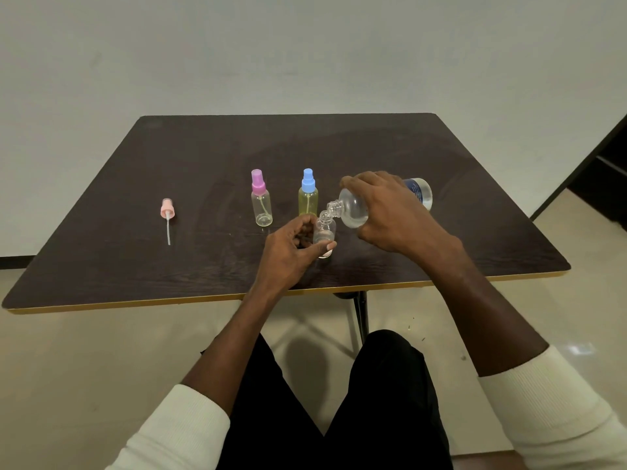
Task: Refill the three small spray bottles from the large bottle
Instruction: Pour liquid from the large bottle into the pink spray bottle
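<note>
A dark wood-grain desk (169,266) is seen from above, its near edge cut by both forearms in pushed-up white sleeves. The large bottle (356,206) is held tipped almost flat by the right hand (390,212), whose grip is closed over its clear body from above, so that most of the blue label is hidden; the open neck is pointed left and down at the mouth of an uncapped small bottle (325,228). That small bottle is kept upright on the desk in the curled grip of the left hand (291,247), thumb across its lower part. Whether liquid is passing between the two mouths cannot be made out. Just behind stand a blue-capped bottle (308,196) and a pink-capped bottle (260,200). A loose pink spray top (167,215) lies well apart to the left.
</note>
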A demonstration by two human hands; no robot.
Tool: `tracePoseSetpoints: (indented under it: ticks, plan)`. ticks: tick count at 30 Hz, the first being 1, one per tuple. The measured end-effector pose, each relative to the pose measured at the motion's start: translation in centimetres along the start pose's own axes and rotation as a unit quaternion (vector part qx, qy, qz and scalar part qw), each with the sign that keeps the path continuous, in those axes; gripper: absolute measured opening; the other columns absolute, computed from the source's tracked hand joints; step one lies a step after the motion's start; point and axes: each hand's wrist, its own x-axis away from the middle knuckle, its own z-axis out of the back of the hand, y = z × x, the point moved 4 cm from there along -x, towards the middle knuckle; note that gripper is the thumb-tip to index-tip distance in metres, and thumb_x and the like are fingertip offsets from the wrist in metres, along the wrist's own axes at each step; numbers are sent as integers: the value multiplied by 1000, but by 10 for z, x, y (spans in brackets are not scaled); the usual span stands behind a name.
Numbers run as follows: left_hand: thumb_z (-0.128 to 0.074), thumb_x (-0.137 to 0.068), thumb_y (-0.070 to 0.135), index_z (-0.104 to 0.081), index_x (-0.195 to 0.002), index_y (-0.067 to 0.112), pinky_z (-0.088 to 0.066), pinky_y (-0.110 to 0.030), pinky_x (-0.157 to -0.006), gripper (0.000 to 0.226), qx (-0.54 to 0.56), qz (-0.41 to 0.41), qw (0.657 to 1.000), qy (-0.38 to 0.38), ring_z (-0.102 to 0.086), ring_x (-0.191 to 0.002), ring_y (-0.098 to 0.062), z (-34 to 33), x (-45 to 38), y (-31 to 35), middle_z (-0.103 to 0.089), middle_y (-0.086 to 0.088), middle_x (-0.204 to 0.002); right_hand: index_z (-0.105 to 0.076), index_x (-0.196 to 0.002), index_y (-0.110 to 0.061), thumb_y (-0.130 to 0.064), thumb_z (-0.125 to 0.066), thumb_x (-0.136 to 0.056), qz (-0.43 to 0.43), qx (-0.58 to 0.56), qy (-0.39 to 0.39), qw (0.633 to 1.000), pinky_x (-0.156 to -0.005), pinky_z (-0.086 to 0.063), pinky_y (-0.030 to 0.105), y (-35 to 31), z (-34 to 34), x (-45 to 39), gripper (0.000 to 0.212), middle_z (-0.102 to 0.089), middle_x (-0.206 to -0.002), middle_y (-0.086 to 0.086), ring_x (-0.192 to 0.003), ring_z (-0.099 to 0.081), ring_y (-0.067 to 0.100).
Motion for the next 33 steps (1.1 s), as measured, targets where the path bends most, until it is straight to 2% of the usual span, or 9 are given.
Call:
tracePoseSetpoints:
  ticks: [4,10,16,19,26,30,33]
  plan:
    - [-86,-80,13,-71,-111,10,-57,-39,-82,34,4,7,1000,1,-66,-81,-17,0,1,2,-76,-11,-98,-39,-146,-20,-18,-77,-77,0,4,0,1000,-113,-28,42,0,-1,0,79,-47,-145,5,-134,-40,26]
    - [-86,-80,12,-71,-109,12,-56,-38,-85,32,3,1,1000,2,-70,-86,-19,0,2,5,-76,-9,-98,-39,-146,-20,-18,-76,-77,1,5,1,1000,-113,-28,42,0,-1,0,78,-47,-145,5,-133,-40,26]
    - [-86,-80,13,-72,-111,9,-56,-41,-86,34,0,0,1000,3,-70,-87,-23,0,1,4,-77,-8,-99,-39,-146,-20,-19,-77,-76,2,5,-2,1000,-112,-29,43,1,-2,0,79,-47,-144,5,-133,-41,27]
    - [-86,-80,14,-71,-112,9,-57,-43,-86,36,-2,0,1000,2,-70,-92,-31,0,1,3,-77,-8,-99,-38,-146,-20,-19,-78,-76,-1,2,-4,1000,-113,-28,44,1,-1,0,81,-46,-145,5,-134,-40,27]
    - [-86,-81,15,-71,-114,10,-57,-45,-88,36,0,-1,1000,-4,-70,-94,-33,0,0,3,-77,-8,-101,-38,-146,-21,-20,-77,-78,0,4,-7,1000,-113,-27,42,1,0,0,79,-45,-146,5,-135,-39,26]
    - [-85,-81,12,-71,-113,8,-57,-42,-87,36,8,2,1000,-4,-69,-94,-36,-1,0,3,-77,-11,-101,-38,-146,-21,-20,-77,-77,0,2,-7,1000,-113,-27,43,1,0,0,79,-45,-146,5,-135,-38,26]
    - [-86,-80,12,-71,-113,9,-57,-35,-87,36,1,-1,1000,-1,-71,-93,-29,-1,1,4,-77,-8,-100,-38,-146,-21,-20,-77,-77,3,2,-6,1000,-113,-28,43,1,-1,0,79,-46,-145,4,-134,-39,26]
